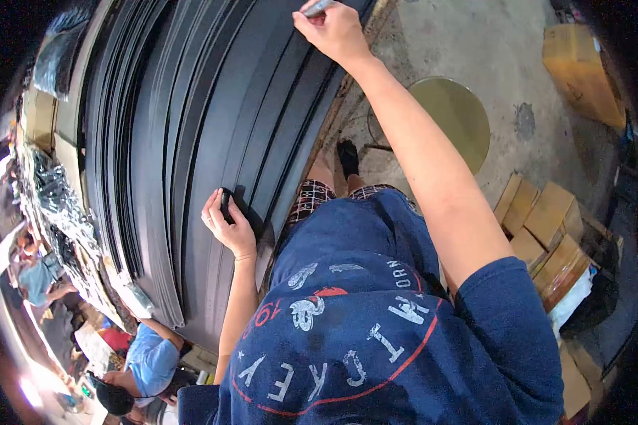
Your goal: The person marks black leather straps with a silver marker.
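My left hand point(227, 225) grips a small black object against the near end of a long black strip point(262, 120). Far along that same strip, at the top of the view, my right hand point(331, 28) pinches a grey pen-like marker point(319, 7) with its tip on the black surface. The strip lies on a thick stack of black sheets point(170, 127) that covers a long work table. My blue printed shirt fills the lower middle of the view.
A round stool point(457, 113) stands on the concrete floor to the right. Cardboard boxes point(546, 227) are stacked further right, another box point(578, 64) at the top right. Other people point(149, 358) work at the lower left beside plastic-wrapped bundles point(53, 191).
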Available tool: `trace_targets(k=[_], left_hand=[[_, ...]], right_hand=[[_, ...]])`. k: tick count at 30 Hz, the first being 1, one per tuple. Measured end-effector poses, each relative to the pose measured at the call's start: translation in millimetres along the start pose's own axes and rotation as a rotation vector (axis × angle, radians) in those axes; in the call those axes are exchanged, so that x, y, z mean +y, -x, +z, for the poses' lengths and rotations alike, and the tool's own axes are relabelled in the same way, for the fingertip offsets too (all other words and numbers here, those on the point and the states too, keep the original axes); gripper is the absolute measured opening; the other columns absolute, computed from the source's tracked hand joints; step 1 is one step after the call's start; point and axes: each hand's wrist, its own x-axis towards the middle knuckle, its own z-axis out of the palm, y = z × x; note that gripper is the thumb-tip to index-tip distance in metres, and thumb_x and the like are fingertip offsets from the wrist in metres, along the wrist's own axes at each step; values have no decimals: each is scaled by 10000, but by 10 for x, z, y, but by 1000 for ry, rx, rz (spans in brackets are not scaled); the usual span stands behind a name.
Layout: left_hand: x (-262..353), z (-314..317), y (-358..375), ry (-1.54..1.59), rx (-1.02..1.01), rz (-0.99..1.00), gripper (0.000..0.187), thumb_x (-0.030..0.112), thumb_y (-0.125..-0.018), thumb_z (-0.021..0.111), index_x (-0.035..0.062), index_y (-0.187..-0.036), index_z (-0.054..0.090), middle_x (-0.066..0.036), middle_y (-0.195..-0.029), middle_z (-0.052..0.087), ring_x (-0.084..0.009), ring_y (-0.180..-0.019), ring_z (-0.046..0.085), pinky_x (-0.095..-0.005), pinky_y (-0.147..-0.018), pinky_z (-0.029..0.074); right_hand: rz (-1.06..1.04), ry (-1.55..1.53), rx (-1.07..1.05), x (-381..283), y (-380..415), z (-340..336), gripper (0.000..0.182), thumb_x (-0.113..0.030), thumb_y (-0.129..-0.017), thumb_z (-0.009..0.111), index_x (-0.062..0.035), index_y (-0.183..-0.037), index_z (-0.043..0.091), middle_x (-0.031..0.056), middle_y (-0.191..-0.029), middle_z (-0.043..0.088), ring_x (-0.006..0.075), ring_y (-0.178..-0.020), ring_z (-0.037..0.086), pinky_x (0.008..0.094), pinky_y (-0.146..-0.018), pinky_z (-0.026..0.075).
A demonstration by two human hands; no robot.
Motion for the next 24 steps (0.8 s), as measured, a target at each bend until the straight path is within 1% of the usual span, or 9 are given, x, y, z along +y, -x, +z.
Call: trace_targets(k=[1, 3, 5, 9, 12, 15, 18, 21, 24], left_hand=[[-7, 2, -1, -5, -1, 13, 215, -19, -879, 631, 6, -1092, 627, -143, -1118, 633, -310, -1063, 571, -420, -932, 442], [-14, -1, -1, -17, 0, 36, 198, -28, -900, 609, 1, -1096, 618, -144, -1106, 639, -312, -1069, 567, -416, -917, 456], [-21, 0, 1, -12, 2, 53, 192, -25, -904, 604, 0, -1094, 612, -146, -1103, 636, -317, -1067, 564, -419, -917, 453], [-28, -5, 5, -4, -22, 41, 206, -19, -889, 609, -2, -1094, 611, -156, -1121, 614, -315, -1079, 557, -436, -940, 426], [-35, -2, -2, 8, -29, 34, 198, -9, -899, 599, -8, -1097, 606, -163, -1116, 608, -323, -1072, 555, -438, -936, 429], [-53, 1, -4, 3, -27, 85, 192, -4, -908, 589, -14, -1100, 601, -166, -1112, 603, -332, -1062, 553, -440, -933, 431], [-38, 4, -4, 1, -24, 85, 186, -2, -915, 580, -19, -1099, 599, -166, -1116, 600, -336, -1057, 552, -441, -932, 433], [-54, -4, -5, -21, -13, 97, 195, 8, -925, 583, -7, -1120, 590, -153, -1111, 621, -326, -1047, 551, -433, -910, 443], [-56, -4, -11, -38, -17, 101, 200, 7, -926, 582, -6, -1125, 590, -154, -1110, 622, -326, -1046, 552, -435, -915, 441]], right_hand=[[-23, -56, 35, -1, -4, 24, 236, -122, -850, 706, 26, -755, 550, 130, -582, 557, 273, -545, 602, 356, -544, 476], [10, -60, 35, -8, 5, 43, 247, -120, -853, 703, 26, -737, 540, 129, -585, 555, 278, -551, 601, 358, -551, 478], [6, -82, 50, -40, -3, 35, 280, -113, -858, 695, 18, -688, 515, 134, -578, 543, 280, -543, 587, 358, -558, 478], [25, -54, 18, -37, 6, 46, 302, -109, -868, 682, 22, -669, 496, 138, -563, 520, 280, -534, 572, 364, -551, 473], [20, 50, -21, -15, -21, 69, 320, -128, -870, 681, 27, -665, 489, 147, -589, 531, 278, -552, 577, 373, -558, 475], [-87, 168, 39, 105, -31, 164, 329, -146, -861, 684, 41, -667, 496, 171, -628, 548, 298, -581, 589, 392, -578, 485], [21, -11, 20, 28, -21, 102, 312, -150, -852, 687, 58, -689, 521, 197, -668, 566, 324, -615, 601, 409, -602, 494], [-23, 2, 40, 48, -21, 120, 298, -151, -850, 688, 69, -709, 543, 210, -686, 576, 348, -630, 607, 417, -610, 497], [-36, 22, 35, 75, -25, 137, 291, -148, -853, 685, 66, -711, 548, 211, -699, 583, 354, -643, 612, 415, -618, 499]])
